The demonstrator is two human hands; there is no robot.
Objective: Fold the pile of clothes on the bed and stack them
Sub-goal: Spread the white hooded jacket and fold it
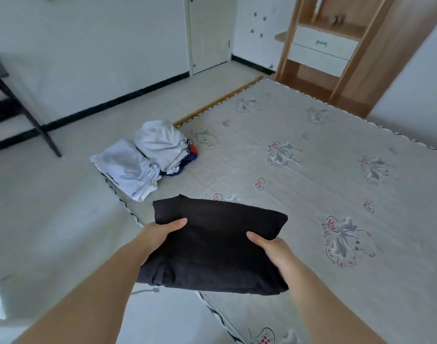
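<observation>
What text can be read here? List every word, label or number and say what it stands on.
No text can be read.
Mattress: script-like marks curl round the flower prints, too blurred to read.
Black garment, held by both hands: no label or print shows.
Pale clothes at the mattress edge: no print shows.
Shelf unit: no lettering shows.

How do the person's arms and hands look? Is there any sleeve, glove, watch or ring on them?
Both forearms are bare as far as the picture shows; no sleeve reaches into view. The left hand and the right hand wear no gloves. No watch, bracelet or ring is visible on the parts that show.
</observation>
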